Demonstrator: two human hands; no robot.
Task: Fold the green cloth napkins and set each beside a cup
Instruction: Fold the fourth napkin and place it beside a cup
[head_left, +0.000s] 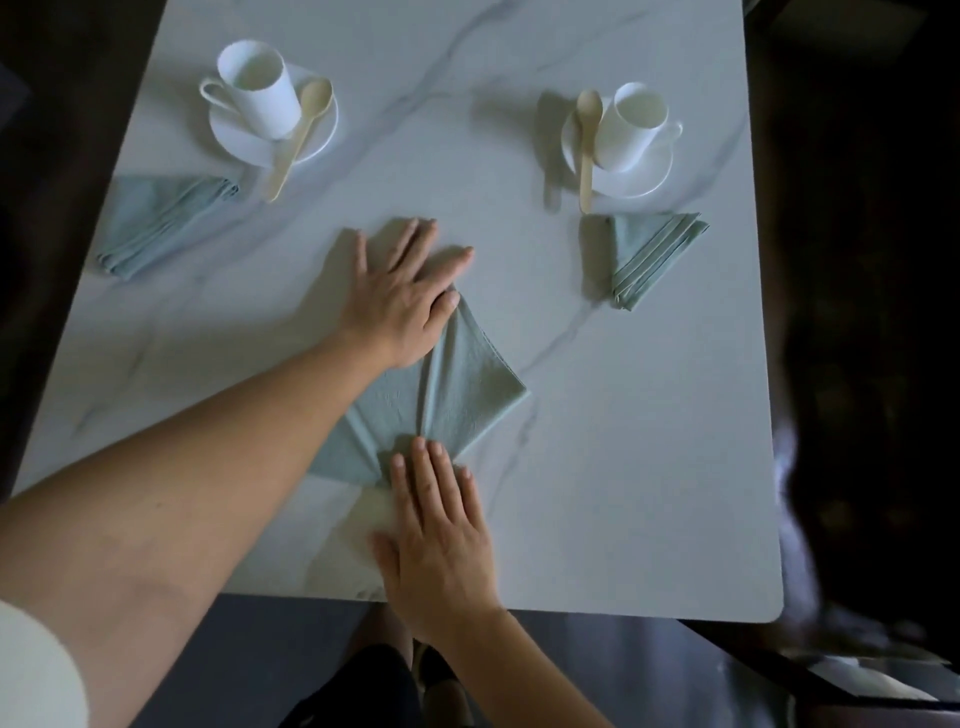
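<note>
L hand (400, 296) & R hand (441, 540) flat, fingers straight, pressing napkin (467, 384); left cup (260, 91) on saucer (318, 139) w/ spoon (306, 119), right cup (631, 130) likewise.

Head camera looks steeply down, close

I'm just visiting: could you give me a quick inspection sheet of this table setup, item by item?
Surface: white marbled table.
Job's things: left napkin and right napkin folded, each near a cup; middle napkin half folded; left cup and right cup on saucers.
Clutter: left spoon and right spoon leaning on the saucers.
Hands: left hand flat on the middle napkin's far part, right hand flat on its near end.
Cables: nothing seen.
Surroundings: dark, too dim to tell.
</note>
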